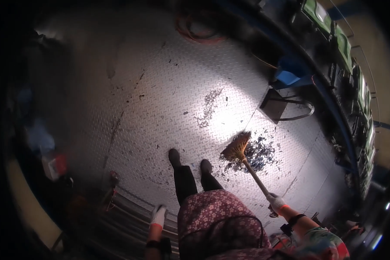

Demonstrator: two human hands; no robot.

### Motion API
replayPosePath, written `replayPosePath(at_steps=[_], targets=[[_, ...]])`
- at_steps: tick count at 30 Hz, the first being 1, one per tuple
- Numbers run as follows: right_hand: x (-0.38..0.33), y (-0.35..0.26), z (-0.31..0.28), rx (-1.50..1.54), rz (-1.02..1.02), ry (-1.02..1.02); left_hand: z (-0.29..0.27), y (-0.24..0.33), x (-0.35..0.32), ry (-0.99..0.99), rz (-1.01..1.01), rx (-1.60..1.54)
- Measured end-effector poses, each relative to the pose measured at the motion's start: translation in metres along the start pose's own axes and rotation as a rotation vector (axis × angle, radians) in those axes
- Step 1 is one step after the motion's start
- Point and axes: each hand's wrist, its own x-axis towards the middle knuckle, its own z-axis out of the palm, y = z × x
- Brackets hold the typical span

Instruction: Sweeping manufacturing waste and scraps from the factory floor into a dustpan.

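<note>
The gloved right hand (276, 202) grips the top of a light, stiff broom (242, 156), its soft bristles on the steel floor (160, 108) beside dark scraps (260, 154), while the left hand (158, 215) hangs empty.

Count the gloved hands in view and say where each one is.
2. The right hand grips the broom handle at lower right. The left hand hangs free at lower left, beside the floral apron. None looks hidden.
</note>
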Motion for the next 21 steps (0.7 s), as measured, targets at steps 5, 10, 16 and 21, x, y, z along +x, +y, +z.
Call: replayPosePath(at_steps=[5, 10, 16, 21], targets=[[0.054, -0.110, 0.060, -0.396, -0.467, 0.039, -0.012, 0.081, 0.067, 0.042, 0.101, 0.202], [0.094, -0.352, 0.186, -0.688, -0.767, -0.028, -0.005, 0.183, 0.109, 0.003, 0.178, 0.273], [0.129, -0.452, 0.216, -0.674, -0.704, -0.012, -0.030, 0.257, 0.131, -0.082, 0.161, 0.470], [0.138, -0.288, 0.157, -0.452, -0.496, 0.086, -0.082, 0.273, 0.144, 0.001, 0.008, 0.522]])
